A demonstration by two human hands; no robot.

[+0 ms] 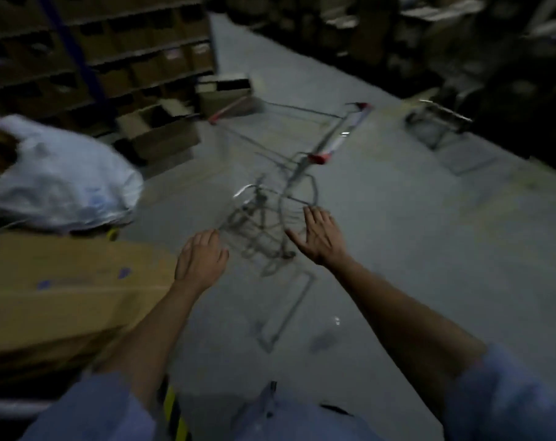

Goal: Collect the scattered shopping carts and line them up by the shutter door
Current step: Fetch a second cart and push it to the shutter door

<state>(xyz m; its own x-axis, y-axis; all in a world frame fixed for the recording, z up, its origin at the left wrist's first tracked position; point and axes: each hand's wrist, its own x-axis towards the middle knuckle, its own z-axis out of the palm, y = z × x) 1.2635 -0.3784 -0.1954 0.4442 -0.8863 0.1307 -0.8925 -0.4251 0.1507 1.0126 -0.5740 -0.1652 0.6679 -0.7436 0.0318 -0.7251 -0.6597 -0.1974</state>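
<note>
Centre of frame: a wire cart (280, 173) on the grey floor (397, 249). Left hand (200, 259) and right hand (318, 237), both spread and empty, flank its near end. A second cart (439, 122) stands upper right.

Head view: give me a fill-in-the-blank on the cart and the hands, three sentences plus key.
1. The shopping cart lies tipped over on the ____.
2. Both the left hand and the right hand are ____, holding nothing.
3. The cart's handle ends are capped in ____.

Missing words: floor; open; red
</note>
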